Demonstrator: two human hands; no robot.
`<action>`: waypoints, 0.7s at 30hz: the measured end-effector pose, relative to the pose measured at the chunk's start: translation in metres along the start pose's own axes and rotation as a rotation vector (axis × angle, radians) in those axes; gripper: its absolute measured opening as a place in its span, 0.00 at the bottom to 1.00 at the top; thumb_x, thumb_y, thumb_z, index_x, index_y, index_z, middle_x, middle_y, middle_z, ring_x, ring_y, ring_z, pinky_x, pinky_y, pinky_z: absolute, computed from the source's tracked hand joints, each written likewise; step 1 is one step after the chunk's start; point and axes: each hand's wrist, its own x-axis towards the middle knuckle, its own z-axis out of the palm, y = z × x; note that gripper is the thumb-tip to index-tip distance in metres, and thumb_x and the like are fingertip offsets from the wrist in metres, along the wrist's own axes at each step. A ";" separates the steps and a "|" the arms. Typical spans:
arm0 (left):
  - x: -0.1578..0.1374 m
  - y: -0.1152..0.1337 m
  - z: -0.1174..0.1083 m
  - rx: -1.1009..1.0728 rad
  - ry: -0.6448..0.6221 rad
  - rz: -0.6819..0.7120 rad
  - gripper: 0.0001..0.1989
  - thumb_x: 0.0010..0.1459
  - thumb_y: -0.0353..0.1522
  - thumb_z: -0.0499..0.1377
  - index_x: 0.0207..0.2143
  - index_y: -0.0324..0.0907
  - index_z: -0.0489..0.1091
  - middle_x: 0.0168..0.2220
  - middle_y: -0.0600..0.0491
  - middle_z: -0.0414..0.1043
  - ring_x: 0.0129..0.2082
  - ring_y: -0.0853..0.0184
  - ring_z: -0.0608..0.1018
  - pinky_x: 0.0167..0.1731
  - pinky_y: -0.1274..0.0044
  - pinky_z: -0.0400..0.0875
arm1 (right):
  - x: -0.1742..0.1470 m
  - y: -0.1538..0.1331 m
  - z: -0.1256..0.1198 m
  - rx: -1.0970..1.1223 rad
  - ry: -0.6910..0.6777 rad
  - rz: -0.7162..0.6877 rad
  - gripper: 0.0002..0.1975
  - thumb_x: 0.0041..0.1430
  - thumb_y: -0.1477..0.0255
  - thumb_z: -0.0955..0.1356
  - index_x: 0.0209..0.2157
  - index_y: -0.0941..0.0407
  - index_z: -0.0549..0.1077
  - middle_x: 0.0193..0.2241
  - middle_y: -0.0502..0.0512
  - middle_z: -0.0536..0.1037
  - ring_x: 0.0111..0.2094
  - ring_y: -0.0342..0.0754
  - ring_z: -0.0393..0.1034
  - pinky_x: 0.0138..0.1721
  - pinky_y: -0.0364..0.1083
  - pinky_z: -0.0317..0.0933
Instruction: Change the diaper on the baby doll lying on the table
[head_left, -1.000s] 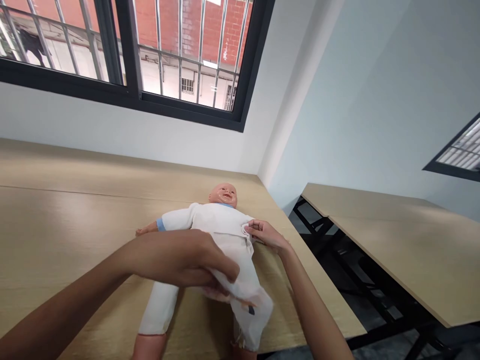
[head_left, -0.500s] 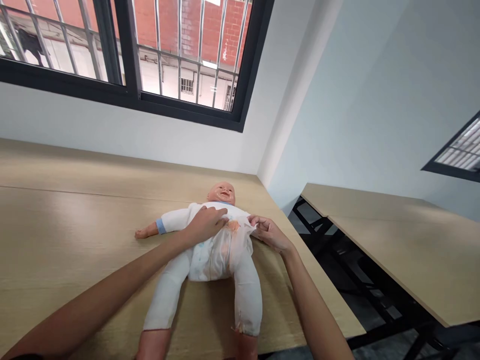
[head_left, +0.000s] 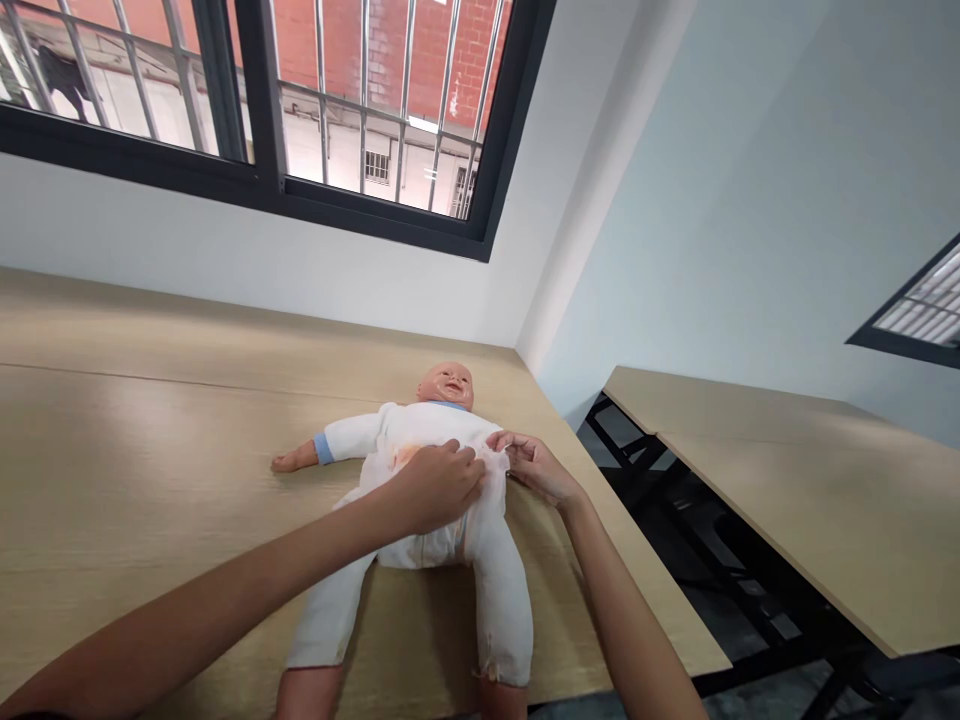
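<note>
A baby doll (head_left: 358,437) in a white suit with blue trim lies face up, legs toward me. Around its hips is a white diaper (head_left: 420,552), with an orange patch near the waist on the left. My left hand (head_left: 447,486) lies across the doll's belly, fingers curled and closed at the diaper's right front edge; its fingertips are partly hidden. Beside the doll's waist on the right, my right hand (head_left: 538,470) pinches the diaper's side between thumb and fingers. The two hands are close together. The doll's arm on the right is mostly hidden behind my right hand.
The doll rests on a light wooden table (head_left: 165,480) against a white wall below a barred window (head_left: 375,110). Across a gap on the right stands a second wooden table (head_left: 810,500) with a dark metal frame (head_left: 720,560).
My left hand has shifted right and slightly down across the doll's belly, toward my right hand, and its fingers have curled in. The diaper front lies closer to the body. My right hand stays nearly in place.
</note>
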 end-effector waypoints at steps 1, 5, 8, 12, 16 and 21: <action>-0.003 0.005 0.000 -0.020 -0.007 -0.030 0.17 0.66 0.38 0.47 0.40 0.36 0.71 0.38 0.43 0.73 0.38 0.56 0.74 0.35 0.68 0.66 | 0.000 -0.001 0.000 -0.006 0.008 0.003 0.16 0.46 0.61 0.76 0.31 0.57 0.72 0.42 0.53 0.69 0.40 0.43 0.65 0.37 0.38 0.60; -0.014 0.021 0.007 -0.066 0.001 -0.113 0.23 0.65 0.45 0.46 0.56 0.45 0.66 0.58 0.41 0.64 0.55 0.44 0.66 0.49 0.51 0.59 | -0.001 -0.002 0.001 -0.036 0.041 0.052 0.19 0.45 0.59 0.76 0.32 0.57 0.72 0.35 0.53 0.72 0.32 0.41 0.64 0.33 0.39 0.59; -0.017 0.025 0.016 -0.101 0.017 -0.133 0.20 0.65 0.42 0.46 0.57 0.53 0.64 0.65 0.47 0.54 0.60 0.40 0.60 0.51 0.45 0.55 | -0.001 -0.001 0.000 -0.018 0.042 0.072 0.19 0.45 0.59 0.76 0.32 0.58 0.71 0.32 0.52 0.73 0.29 0.41 0.65 0.31 0.39 0.59; -0.015 0.023 0.020 -0.145 0.005 -0.188 0.20 0.65 0.41 0.46 0.57 0.53 0.66 0.65 0.46 0.53 0.62 0.37 0.56 0.52 0.41 0.50 | -0.003 -0.002 -0.007 -0.020 -0.035 0.032 0.18 0.45 0.60 0.76 0.30 0.58 0.71 0.32 0.52 0.74 0.33 0.43 0.67 0.36 0.42 0.61; -0.013 0.017 0.012 -0.186 -0.048 -0.201 0.21 0.65 0.42 0.47 0.57 0.54 0.65 0.65 0.45 0.54 0.63 0.38 0.55 0.52 0.41 0.49 | -0.008 -0.006 -0.022 -0.102 -0.180 0.007 0.15 0.48 0.62 0.75 0.28 0.58 0.73 0.29 0.52 0.74 0.33 0.43 0.67 0.37 0.42 0.60; -0.012 0.011 0.009 -0.171 -0.061 -0.198 0.21 0.64 0.42 0.48 0.57 0.50 0.66 0.64 0.45 0.56 0.62 0.40 0.57 0.51 0.40 0.51 | -0.014 -0.011 -0.036 -0.153 -0.377 0.045 0.14 0.49 0.63 0.75 0.29 0.60 0.75 0.29 0.54 0.74 0.33 0.44 0.68 0.38 0.43 0.59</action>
